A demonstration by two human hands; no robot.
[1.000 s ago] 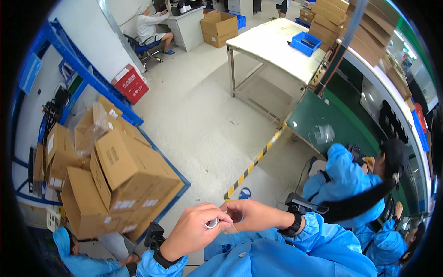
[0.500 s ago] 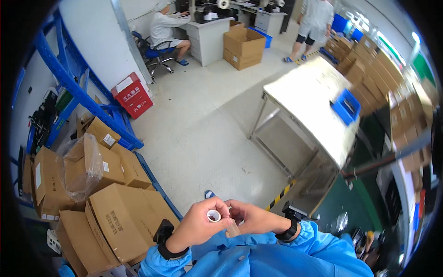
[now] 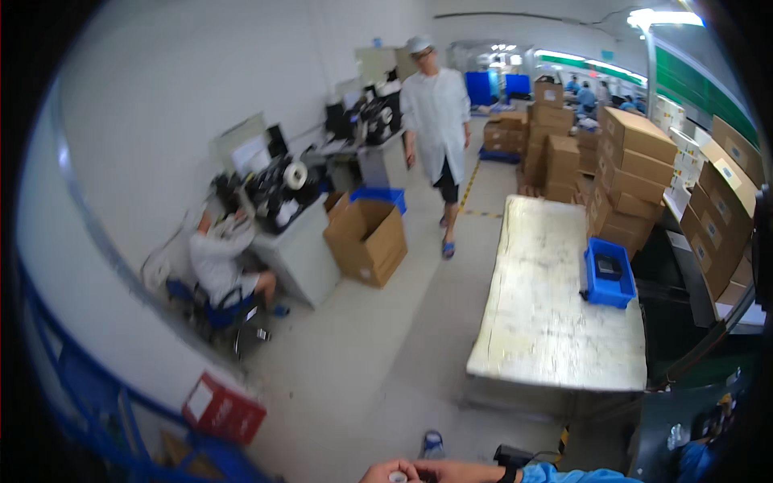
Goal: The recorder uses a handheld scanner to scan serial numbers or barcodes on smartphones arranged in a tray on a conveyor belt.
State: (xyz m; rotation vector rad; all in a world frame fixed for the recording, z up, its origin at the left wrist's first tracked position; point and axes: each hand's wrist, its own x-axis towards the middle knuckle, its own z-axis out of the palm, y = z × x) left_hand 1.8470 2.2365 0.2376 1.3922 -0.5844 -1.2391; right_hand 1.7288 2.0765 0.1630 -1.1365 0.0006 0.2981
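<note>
At the lower edge, my left hand (image 3: 385, 472) is closed round a small white ring-shaped roll (image 3: 398, 477), whose round opening faces up. Most of this hand is cut off by the picture's edge. My right hand (image 3: 457, 472) meets it from the right, its fingers bent in close to the roll. What the right fingers pinch is hidden below the edge. A black watch-like band (image 3: 507, 473) and a blue sleeve (image 3: 555, 475) show on the right arm.
Ahead to the right stands a worn pale table (image 3: 555, 322) with a blue bin (image 3: 609, 274). A person in a white coat (image 3: 435, 113) faces me; another sits by a desk (image 3: 302, 262). A large open carton (image 3: 366, 245), stacked cartons (image 3: 632, 169) and a red box (image 3: 223, 409) stand around.
The view has tilted up, so my hands have dropped to the lower edge, still together. The translucent strip between them is out of sight. The standing person now shows in full.
</note>
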